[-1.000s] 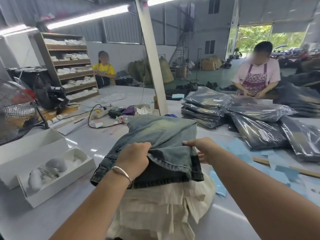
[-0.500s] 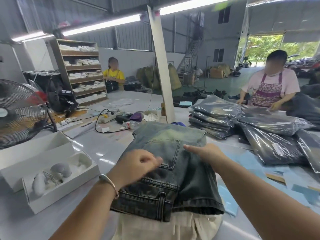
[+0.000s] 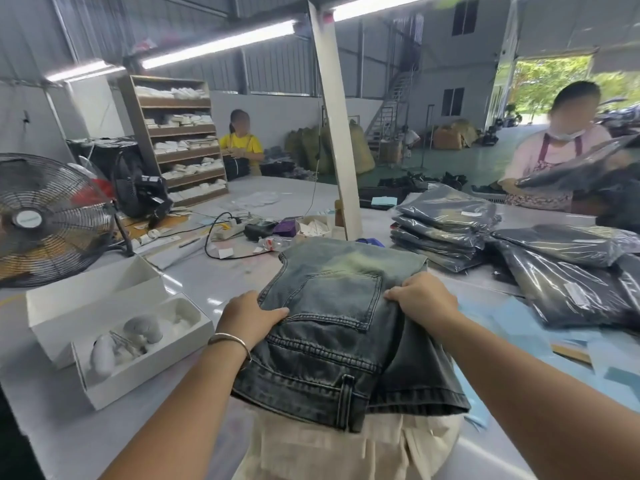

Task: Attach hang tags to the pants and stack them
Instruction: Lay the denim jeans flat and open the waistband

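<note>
A pair of faded dark denim pants (image 3: 332,327) lies folded in front of me, back pocket up, waistband toward me. It sits on top of cream-coloured pants (image 3: 346,448). My left hand (image 3: 251,318), a bangle on its wrist, grips the left edge of the denim with its thumb on top. My right hand (image 3: 422,297) grips the right edge, fingers curled over the fold. No hang tag shows on the denim.
An open white box (image 3: 114,327) with small white items stands at my left, a fan (image 3: 45,220) behind it. Bagged jeans (image 3: 446,223) are stacked at right, more bags (image 3: 568,275) beyond. Blue paper sheets (image 3: 519,327) lie at right. Two other people work across the table.
The denim pants were flipped and laid flat, back pocket now facing up. My left hand moved from on top of the fabric to its left edge; the view tilted down and closer.
</note>
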Action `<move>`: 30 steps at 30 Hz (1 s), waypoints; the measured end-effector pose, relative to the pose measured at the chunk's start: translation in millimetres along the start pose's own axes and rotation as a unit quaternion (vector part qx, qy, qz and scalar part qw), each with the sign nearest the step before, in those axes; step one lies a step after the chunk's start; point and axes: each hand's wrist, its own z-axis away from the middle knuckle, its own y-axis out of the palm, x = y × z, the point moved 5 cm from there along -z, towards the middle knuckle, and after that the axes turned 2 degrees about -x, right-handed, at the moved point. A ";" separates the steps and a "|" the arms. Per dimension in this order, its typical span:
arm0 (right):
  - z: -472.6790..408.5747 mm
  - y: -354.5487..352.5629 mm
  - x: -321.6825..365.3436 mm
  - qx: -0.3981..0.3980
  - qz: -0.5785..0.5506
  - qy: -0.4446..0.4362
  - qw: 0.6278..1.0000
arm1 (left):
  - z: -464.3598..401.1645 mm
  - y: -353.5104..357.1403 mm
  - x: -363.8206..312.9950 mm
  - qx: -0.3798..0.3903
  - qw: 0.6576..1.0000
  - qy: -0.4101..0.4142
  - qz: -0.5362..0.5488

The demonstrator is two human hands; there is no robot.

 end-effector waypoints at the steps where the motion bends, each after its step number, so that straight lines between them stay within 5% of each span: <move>1: 3.4 -2.8 3.7 -0.003 -0.077 -0.013 0.997 | 3.6 -3.2 -3.6 -0.007 0.999 0.005 0.050; 2: 8.7 -5.9 9.6 0.003 -0.176 -0.031 0.984 | 8.4 -6.9 -4.3 -0.008 0.986 -0.012 0.163; 4: 19.5 -18.0 24.2 0.022 -0.339 -0.070 0.938 | 17.4 -14.4 -3.4 0.040 0.886 -0.051 0.459; 6: 21.4 -34.9 28.1 0.013 -0.408 -0.083 0.909 | 22.3 -15.8 -0.4 0.127 0.806 -0.068 0.574; 9: 21.9 -41.3 5.8 -0.003 -0.329 -0.023 0.944 | 36.4 -4.5 11.3 0.178 0.855 -0.119 0.472; 11: 27.3 -27.6 -20.3 0.067 -0.256 0.040 0.964 | 48.5 10.7 12.8 0.205 0.870 -0.142 0.426; 15: 46.3 -7.7 -61.8 0.201 -0.260 0.169 0.929 | 70.6 27.2 -1.9 0.279 0.845 -0.136 0.435; 18: 60.9 -10.1 -80.9 0.288 -0.308 0.212 0.882 | 77.4 17.9 -15.1 0.321 0.794 -0.073 0.511; 21: 73.8 -18.7 -97.8 0.311 -0.351 0.204 0.859 | 84.7 14.0 -27.8 0.312 0.746 -0.031 0.588; 25: 94.8 -31.4 -124.9 0.246 -0.403 0.166 0.866 | 95.1 37.3 -29.5 0.238 0.707 -0.063 0.663; 30: 138.9 -56.7 -137.3 0.268 -0.493 0.083 0.824 | 137.1 40.9 -61.9 0.266 0.766 -0.049 0.583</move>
